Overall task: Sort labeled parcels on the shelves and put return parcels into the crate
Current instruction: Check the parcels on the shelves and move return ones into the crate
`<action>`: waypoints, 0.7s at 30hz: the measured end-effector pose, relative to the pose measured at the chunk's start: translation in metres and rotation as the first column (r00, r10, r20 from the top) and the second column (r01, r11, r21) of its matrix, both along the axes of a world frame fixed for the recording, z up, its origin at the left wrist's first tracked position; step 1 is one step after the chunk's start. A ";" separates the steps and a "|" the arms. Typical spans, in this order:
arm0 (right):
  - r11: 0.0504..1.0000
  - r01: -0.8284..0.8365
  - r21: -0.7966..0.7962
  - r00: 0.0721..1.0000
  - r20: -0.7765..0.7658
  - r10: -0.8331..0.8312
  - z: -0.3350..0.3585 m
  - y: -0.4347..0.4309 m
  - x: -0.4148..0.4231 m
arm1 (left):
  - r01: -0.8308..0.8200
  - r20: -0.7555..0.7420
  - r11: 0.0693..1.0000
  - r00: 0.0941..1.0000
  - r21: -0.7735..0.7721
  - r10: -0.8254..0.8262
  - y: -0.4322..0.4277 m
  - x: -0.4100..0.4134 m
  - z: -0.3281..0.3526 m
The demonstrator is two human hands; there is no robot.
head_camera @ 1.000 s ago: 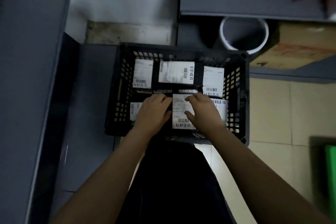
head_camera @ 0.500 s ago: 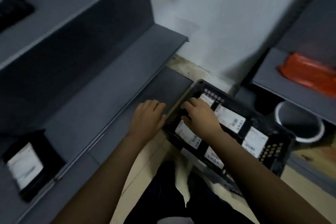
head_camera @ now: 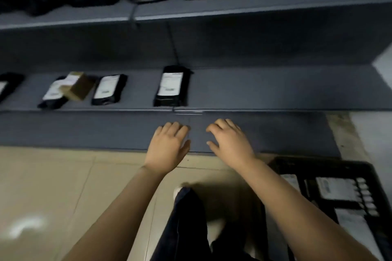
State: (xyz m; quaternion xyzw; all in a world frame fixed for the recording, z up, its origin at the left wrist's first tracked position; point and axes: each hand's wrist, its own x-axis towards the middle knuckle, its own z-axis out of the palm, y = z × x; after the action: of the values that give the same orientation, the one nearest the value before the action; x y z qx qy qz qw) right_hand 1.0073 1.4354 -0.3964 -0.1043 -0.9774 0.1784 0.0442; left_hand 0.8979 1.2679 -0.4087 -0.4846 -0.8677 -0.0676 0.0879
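The left hand [head_camera: 167, 146] and right hand [head_camera: 229, 144] hover empty, fingers relaxed, left of the crate [head_camera: 318, 164], probably free to take the labeled parcel [head_camera: 171, 86], which lies label-up for reading on the shelf [head_camera: 254, 91] beyond the crate. Return parcels [head_camera: 337, 190] lie inside the crate.

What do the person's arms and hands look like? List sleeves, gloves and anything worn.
Both forearms are bare to the frame's edge: no sleeves show. The left hand and right hand wear no gloves, and no watch, ring or band is visible.
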 end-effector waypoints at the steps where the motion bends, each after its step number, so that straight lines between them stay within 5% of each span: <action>1: 0.998 -0.065 0.000 0.998 -0.005 0.065 0.003 -0.016 -0.015 | -0.059 -0.012 0.998 0.998 0.011 0.059 -0.022 -0.005 0.005; 9: 0.908 -0.413 0.070 0.907 -0.056 0.416 0.050 -0.157 -0.122 | -0.350 -0.135 0.927 0.920 0.136 0.367 -0.182 -0.044 0.050; 21: 0.820 -0.559 0.121 0.805 -0.159 0.572 0.098 -0.382 -0.270 | -0.486 -0.213 0.866 0.840 0.117 0.499 -0.418 -0.146 0.106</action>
State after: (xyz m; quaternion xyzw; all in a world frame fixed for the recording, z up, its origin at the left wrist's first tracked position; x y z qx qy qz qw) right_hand 0.7370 1.0531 -0.2988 0.2103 -0.9609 0.1589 0.0850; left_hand 0.7524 0.8504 -0.3022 -0.2472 -0.9438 -0.0096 0.2190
